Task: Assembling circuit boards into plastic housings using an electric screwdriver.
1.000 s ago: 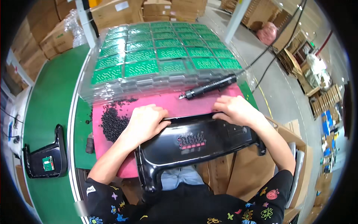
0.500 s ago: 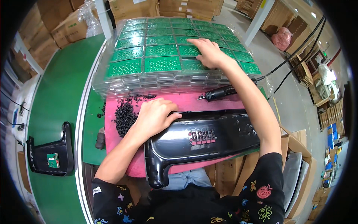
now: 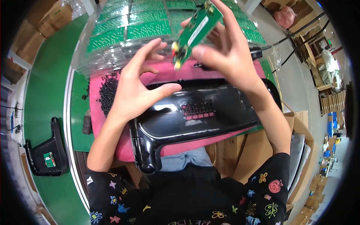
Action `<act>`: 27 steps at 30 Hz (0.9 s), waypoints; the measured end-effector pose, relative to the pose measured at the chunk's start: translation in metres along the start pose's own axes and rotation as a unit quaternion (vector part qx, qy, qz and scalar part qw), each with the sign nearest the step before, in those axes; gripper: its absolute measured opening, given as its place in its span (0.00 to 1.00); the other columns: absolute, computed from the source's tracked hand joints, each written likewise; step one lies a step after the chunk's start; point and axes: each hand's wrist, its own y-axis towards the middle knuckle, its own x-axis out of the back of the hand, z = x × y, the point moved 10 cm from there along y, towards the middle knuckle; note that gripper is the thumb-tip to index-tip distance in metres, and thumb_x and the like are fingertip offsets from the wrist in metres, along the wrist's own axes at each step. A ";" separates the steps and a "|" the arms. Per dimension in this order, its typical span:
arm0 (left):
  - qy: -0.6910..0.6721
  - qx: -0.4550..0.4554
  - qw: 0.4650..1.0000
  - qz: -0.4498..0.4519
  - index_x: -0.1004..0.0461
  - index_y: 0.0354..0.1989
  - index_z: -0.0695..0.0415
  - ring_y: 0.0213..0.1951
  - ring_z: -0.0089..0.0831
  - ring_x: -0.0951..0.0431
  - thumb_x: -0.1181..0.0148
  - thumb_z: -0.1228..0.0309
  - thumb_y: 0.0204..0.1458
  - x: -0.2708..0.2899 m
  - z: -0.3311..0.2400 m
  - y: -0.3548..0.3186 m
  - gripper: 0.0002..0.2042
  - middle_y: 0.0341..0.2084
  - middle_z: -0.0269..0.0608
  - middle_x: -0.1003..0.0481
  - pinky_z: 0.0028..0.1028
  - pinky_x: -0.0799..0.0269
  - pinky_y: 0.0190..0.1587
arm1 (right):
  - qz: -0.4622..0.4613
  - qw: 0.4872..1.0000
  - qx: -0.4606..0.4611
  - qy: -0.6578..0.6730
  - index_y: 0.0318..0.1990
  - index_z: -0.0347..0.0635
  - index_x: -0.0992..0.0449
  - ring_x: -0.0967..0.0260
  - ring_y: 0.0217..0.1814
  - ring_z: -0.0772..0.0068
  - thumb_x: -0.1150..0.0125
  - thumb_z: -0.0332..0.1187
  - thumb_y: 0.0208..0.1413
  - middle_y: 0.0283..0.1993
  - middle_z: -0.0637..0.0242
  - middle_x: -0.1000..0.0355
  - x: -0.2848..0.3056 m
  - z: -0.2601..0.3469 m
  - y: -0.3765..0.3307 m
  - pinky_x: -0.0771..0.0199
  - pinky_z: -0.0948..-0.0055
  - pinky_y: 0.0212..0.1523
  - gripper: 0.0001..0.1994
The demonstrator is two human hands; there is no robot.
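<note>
Tilted in the air, a green circuit board (image 3: 198,30) with small components at its ends is gripped by my right hand (image 3: 228,56), thumb on the near side and fingers behind. My left hand (image 3: 137,80) hovers left of it, fingers spread and holding nothing. Below both hands lies a glossy black plastic housing (image 3: 168,122) with a row of digit-shaped cutouts, its narrow arm curving toward me at the left. Rows of green circuit boards (image 3: 108,33) fill the clear plastic trays (image 3: 93,56) stacked beyond.
A pink mat (image 3: 123,148) lies under the housing. Small black screws (image 3: 108,92) are heaped at its left. Behind my right hand is a dark power screwdriver (image 3: 255,53) with a cable. On the green surface at left sits another black housing (image 3: 45,159) holding a board. An open carton (image 3: 300,150) stands right.
My right hand has lifted a circuit board off the trays and brought it nearer. My left hand has left the housing's edge, risen and opened. The whole view has shifted.
</note>
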 end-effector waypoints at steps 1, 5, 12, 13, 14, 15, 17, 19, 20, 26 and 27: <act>-0.070 0.016 0.997 0.004 0.36 0.66 0.62 0.54 0.30 0.26 0.23 0.72 0.39 0.002 0.003 -0.005 0.42 0.55 0.45 0.26 0.29 0.27 0.52 | -0.093 0.948 -0.277 0.127 0.75 0.48 0.64 0.36 0.64 0.60 0.31 0.21 0.50 0.61 0.51 0.39 -0.019 -0.006 -0.022 0.33 0.57 0.67 0.52; -0.053 -0.013 0.996 0.073 0.29 0.60 0.61 0.51 0.27 0.26 0.24 0.73 0.40 -0.012 -0.008 -0.008 0.35 0.52 0.40 0.26 0.25 0.28 0.48 | -0.083 0.941 -0.320 0.068 0.73 0.45 0.56 0.33 0.62 0.62 0.34 0.20 0.51 0.63 0.53 0.40 -0.014 0.000 -0.056 0.29 0.57 0.63 0.45; 0.077 -0.014 0.981 0.178 0.31 0.61 0.60 0.53 0.32 0.29 0.33 0.72 0.37 -0.031 -0.009 -0.017 0.35 0.54 0.44 0.32 0.29 0.29 0.51 | -0.201 0.924 -0.315 -0.078 0.55 0.37 0.32 0.35 0.32 0.92 0.27 0.26 0.50 0.33 0.74 0.25 0.014 -0.002 -0.125 0.42 0.88 0.28 0.26; 0.069 -0.014 0.978 0.198 0.29 0.59 0.58 0.49 0.34 0.27 0.33 0.74 0.35 -0.038 -0.006 -0.023 0.34 0.52 0.44 0.31 0.29 0.28 0.48 | -0.172 0.903 -0.365 -0.145 0.49 0.36 0.29 0.37 0.29 0.93 0.28 0.26 0.51 0.30 0.76 0.27 0.017 -0.004 -0.138 0.41 0.87 0.27 0.19; 0.073 -0.014 0.971 0.227 0.29 0.58 0.59 0.48 0.35 0.27 0.33 0.75 0.35 -0.046 -0.007 -0.029 0.33 0.51 0.45 0.31 0.30 0.28 0.48 | -0.142 0.875 -0.412 -0.211 0.42 0.35 0.26 0.39 0.26 0.93 0.29 0.27 0.51 0.26 0.77 0.29 0.018 -0.005 -0.150 0.41 0.87 0.26 0.13; 0.079 -0.013 0.964 0.255 0.29 0.58 0.59 0.46 0.36 0.27 0.33 0.76 0.35 -0.053 -0.007 -0.035 0.33 0.50 0.45 0.30 0.31 0.28 0.48 | -0.147 0.872 -0.419 -0.208 0.35 0.34 0.24 0.43 0.23 0.93 0.31 0.26 0.52 0.21 0.79 0.35 0.015 -0.004 -0.157 0.42 0.86 0.24 0.07; 0.075 0.015 0.946 0.314 0.29 0.57 0.60 0.45 0.39 0.26 0.32 0.76 0.34 -0.064 -0.005 -0.045 0.33 0.48 0.46 0.30 0.33 0.27 0.49 | -0.113 0.867 -0.446 -0.190 0.35 0.32 0.24 0.40 0.22 0.91 0.36 0.24 0.54 0.21 0.75 0.32 0.005 -0.005 -0.170 0.39 0.85 0.24 0.04; 0.097 -0.006 0.934 0.345 0.29 0.56 0.60 0.47 0.41 0.24 0.30 0.76 0.33 -0.068 -0.002 -0.051 0.34 0.48 0.46 0.28 0.33 0.26 0.50 | -0.107 0.859 -0.486 -0.119 0.35 0.31 0.23 0.35 0.24 0.89 0.42 0.22 0.55 0.22 0.70 0.28 0.000 -0.008 -0.184 0.34 0.83 0.26 0.04; 0.095 -0.005 0.934 0.345 0.29 0.56 0.60 0.47 0.41 0.24 0.30 0.76 0.33 -0.067 -0.001 -0.052 0.34 0.48 0.46 0.28 0.33 0.26 0.50 | -0.097 0.861 -0.490 -0.095 0.34 0.30 0.22 0.31 0.26 0.86 0.45 0.21 0.55 0.23 0.67 0.25 -0.004 -0.010 -0.189 0.30 0.81 0.29 0.05; 0.104 0.028 0.924 0.368 0.26 0.53 0.61 0.46 0.42 0.22 0.29 0.75 0.32 -0.068 0.012 -0.053 0.31 0.46 0.45 0.26 0.34 0.25 0.49 | -0.013 0.899 -0.437 -0.034 0.50 0.36 0.26 0.28 0.37 0.80 0.21 0.30 0.41 0.40 0.67 0.24 -0.015 -0.010 -0.190 0.29 0.78 0.37 0.27; 0.102 0.028 0.923 0.369 0.26 0.53 0.61 0.46 0.42 0.22 0.29 0.75 0.32 -0.068 0.012 -0.052 0.31 0.46 0.45 0.26 0.34 0.25 0.49 | -0.015 0.898 -0.438 -0.035 0.50 0.36 0.26 0.28 0.37 0.80 0.21 0.30 0.41 0.40 0.67 0.24 -0.014 -0.012 -0.190 0.29 0.78 0.37 0.27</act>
